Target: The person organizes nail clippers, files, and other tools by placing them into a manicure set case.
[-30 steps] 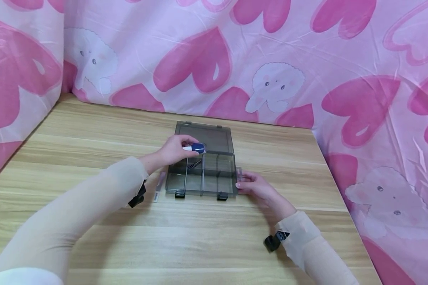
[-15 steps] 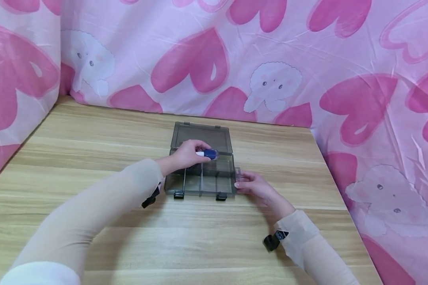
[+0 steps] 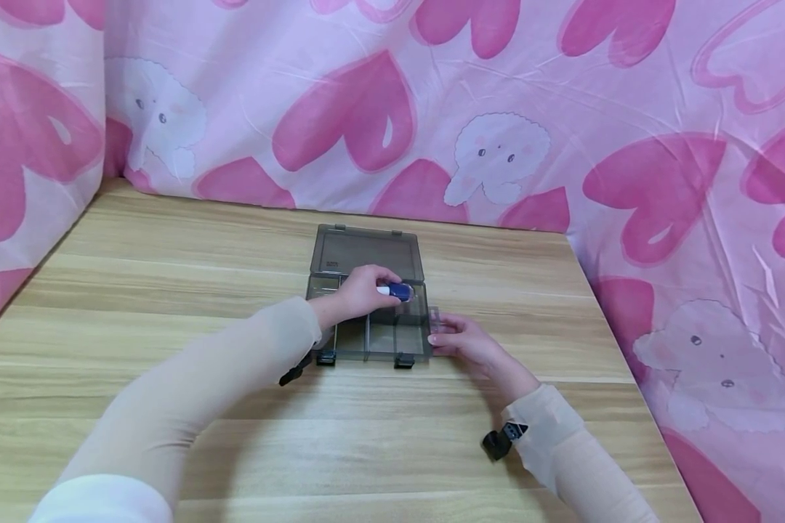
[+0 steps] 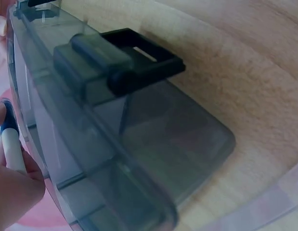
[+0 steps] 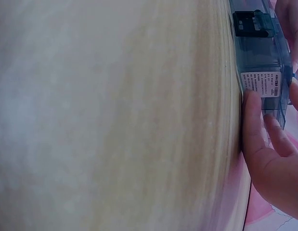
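A smoky, see-through compartment box [image 3: 381,341] stands on the table with its lid [image 3: 369,250] laid back. My left hand [image 3: 360,292] is above the back compartments, toward the right side. Between its thumb and fingers it pinches a small white stick with a dark blue end [image 3: 399,292] and a clear tip; its exact kind I cannot tell. My right hand [image 3: 469,343] grips the box's right side, thumb by the rim and fingers along the wall. In the right wrist view those fingers touch the wall near a printed label [image 5: 262,84]. My left hand and forearm hide several compartments.
Two black latches, one front left [image 3: 325,357] and one front right [image 3: 404,360], hang at the box's front. A pale translucent strip [image 4: 264,207] lies left of the box. Behind the wooden table [image 3: 353,450] hangs a pink heart-print cloth [image 3: 347,109].
My left hand has moved right and slightly nearer over the compartments, carrying the blue-ended stick. The right hand keeps its place at the box's side. The head view has shifted slightly.
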Demonstrator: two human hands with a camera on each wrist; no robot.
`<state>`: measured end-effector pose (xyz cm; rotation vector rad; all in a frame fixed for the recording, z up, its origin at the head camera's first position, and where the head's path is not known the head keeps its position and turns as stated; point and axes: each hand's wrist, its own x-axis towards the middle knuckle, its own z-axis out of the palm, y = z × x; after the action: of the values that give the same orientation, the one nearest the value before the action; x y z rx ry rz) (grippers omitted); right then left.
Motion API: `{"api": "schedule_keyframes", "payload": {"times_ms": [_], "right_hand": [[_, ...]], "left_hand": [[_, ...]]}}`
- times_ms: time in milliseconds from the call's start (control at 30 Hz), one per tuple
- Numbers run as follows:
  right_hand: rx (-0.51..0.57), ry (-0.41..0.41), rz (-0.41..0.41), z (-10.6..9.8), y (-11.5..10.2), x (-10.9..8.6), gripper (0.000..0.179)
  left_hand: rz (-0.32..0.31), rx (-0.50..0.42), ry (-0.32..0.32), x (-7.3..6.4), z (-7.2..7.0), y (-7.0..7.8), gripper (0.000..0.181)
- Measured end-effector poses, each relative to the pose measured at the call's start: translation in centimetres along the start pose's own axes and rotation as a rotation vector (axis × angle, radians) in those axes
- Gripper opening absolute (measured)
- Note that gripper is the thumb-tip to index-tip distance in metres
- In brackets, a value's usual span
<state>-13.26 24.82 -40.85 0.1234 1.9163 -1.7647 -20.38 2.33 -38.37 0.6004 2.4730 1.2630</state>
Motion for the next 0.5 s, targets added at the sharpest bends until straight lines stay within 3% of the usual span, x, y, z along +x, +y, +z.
{"api": "schedule_keyframes", "payload": {"times_ms": [333,500], "right_hand": [[0.01,-0.012,0.004,-0.12,-0.01,0.07,0.058],[0.002,-0.02,0.003,-0.16,0.1,0.12,0.058]], "left_hand": [[0.017,0.106,0.008,0.1,0.64,0.32,0.039],[0.044,0.177,-0.024,0.26,0.98,0.42,0.037]]}}
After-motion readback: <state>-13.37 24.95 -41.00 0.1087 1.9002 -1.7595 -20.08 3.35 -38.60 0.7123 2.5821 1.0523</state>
